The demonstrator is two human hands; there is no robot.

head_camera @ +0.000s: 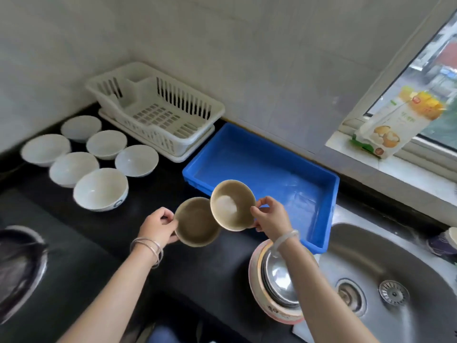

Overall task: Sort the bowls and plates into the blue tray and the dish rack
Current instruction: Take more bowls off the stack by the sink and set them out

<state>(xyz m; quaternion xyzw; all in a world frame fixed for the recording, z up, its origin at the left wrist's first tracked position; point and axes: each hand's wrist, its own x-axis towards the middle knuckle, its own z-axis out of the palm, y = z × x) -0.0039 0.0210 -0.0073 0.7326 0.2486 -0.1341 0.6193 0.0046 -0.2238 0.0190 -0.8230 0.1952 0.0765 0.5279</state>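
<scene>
My left hand (158,225) grips the left rim of a tan bowl (195,224) held above the black counter. My right hand (272,217) pinches the right rim of a second tan bowl (231,206), tilted and overlapping the first one's right edge. Both bowls hover just in front of the empty blue tray (319,233). The empty white dish rack (212,107) stands at the back against the wall. Several white bowls (100,189) sit upright on the counter at the left. A stack of plates with steel ones on top (274,288) lies under my right forearm.
A steel sink (395,268) with a drain strainer lies at the right. A dark wok (17,266) sits at the left edge. On the window sill leans a food package (395,125). The tiled wall runs behind rack and tray.
</scene>
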